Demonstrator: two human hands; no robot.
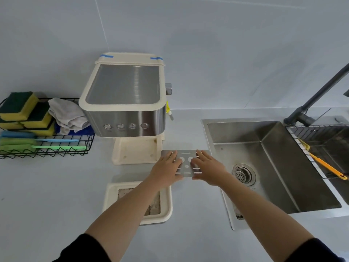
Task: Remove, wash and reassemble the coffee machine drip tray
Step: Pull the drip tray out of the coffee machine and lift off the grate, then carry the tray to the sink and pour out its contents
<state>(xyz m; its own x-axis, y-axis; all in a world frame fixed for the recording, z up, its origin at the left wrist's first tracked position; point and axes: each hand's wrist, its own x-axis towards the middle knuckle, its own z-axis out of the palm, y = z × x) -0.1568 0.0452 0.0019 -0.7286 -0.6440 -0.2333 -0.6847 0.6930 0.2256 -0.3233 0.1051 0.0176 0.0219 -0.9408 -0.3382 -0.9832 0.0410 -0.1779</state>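
Observation:
A cream and steel coffee machine stands against the wall, its cream base bare. The cream drip tray lies on the counter in front of it, dirty inside and partly hidden under my left forearm. A slotted metal grate lies flat on the counter between the machine and the sink. My left hand rests on the grate's left part with fingers spread. My right hand lies flat on its right part. Neither hand visibly grips it.
A steel sink with a drain strainer is at the right, with a dark tap and a wire rack holding an orange brush. A black wire basket at the left holds sponges, cloths and brushes.

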